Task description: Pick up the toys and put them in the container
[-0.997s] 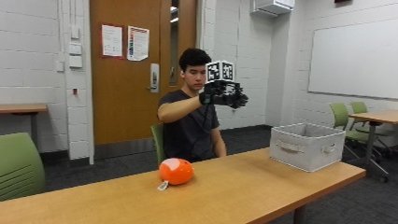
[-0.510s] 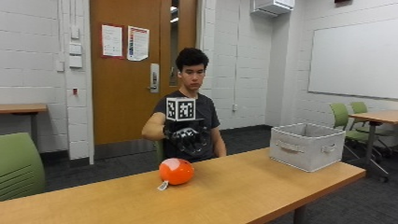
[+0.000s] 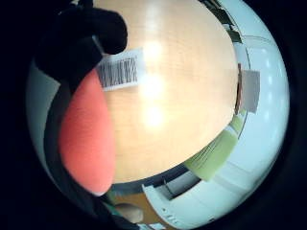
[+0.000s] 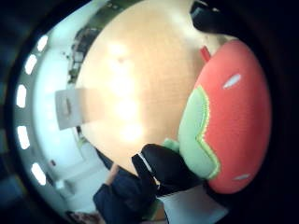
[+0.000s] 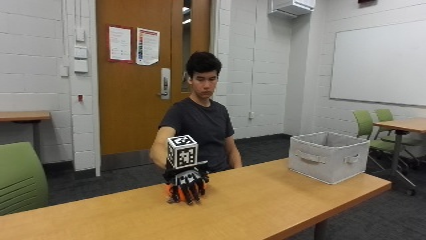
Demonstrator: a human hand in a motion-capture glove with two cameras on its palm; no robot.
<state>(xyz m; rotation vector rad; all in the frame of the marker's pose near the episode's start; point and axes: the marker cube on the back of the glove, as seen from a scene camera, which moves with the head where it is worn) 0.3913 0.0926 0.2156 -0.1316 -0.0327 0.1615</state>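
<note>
Black-gloved right hand (image 5: 186, 186) drapes, fingers down, over the orange toy (image 4: 229, 116).

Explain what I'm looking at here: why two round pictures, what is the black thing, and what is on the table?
No machine here: a person sits at a long wooden table and works with a black-gloved right hand. The ordinary picture comes from a camera across the table. The two round pictures come from cameras on that hand's palm, one by the thumb, one by the little finger. The hand is down over a round red plush toy with a green leaf patch and a barcode tag, fingers curling around it. A grey fabric container stands at the table's far end.
</note>
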